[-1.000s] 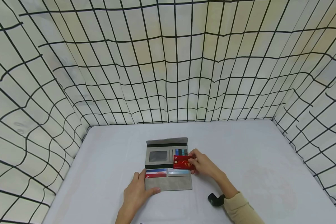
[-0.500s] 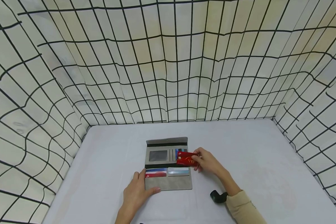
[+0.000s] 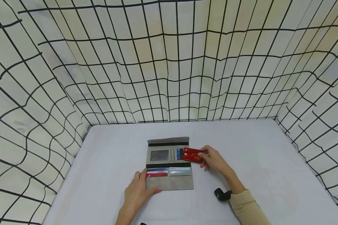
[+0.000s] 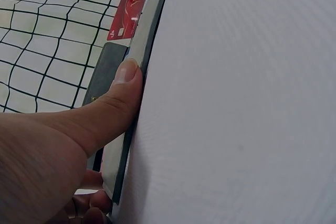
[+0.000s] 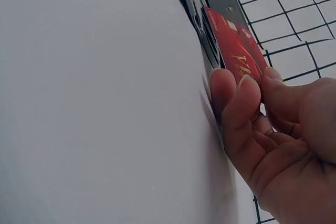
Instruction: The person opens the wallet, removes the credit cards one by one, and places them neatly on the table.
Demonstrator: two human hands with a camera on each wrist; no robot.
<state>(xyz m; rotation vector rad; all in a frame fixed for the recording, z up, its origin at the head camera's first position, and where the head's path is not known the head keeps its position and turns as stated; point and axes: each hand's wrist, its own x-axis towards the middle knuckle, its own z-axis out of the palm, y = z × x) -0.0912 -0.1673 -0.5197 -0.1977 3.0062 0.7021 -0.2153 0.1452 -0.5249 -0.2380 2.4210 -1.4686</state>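
A grey wallet [image 3: 177, 183] lies unfolded on the white table, its flap at the far side. Along its left edge my left hand [image 3: 137, 191] grips it, thumb on the lower panel; in the left wrist view the thumb [image 4: 123, 90] presses the wallet's edge and fingertips show at its corner. My right hand [image 3: 215, 160] pinches a red VIP card [image 3: 192, 155] by its right end, just over the wallet's upper right slots. The right wrist view shows the card [image 5: 235, 45] tilted between thumb and fingers. Cards [image 3: 157, 172] in blue, white and red fill the lower pockets.
A blue card [image 3: 178, 153] shows in an upper slot, beside a dark clear window [image 3: 159, 155]. A small black curved object [image 3: 222, 194] sits by the right sleeve cuff [image 3: 240, 200]. White walls with a black grid [image 3: 169, 78] enclose the table [image 3: 256, 156].
My right hand has carried the red card rightward and toward the far side, uncovering part of the wallet's middle fold and upper slots. My left hand has stayed in place.
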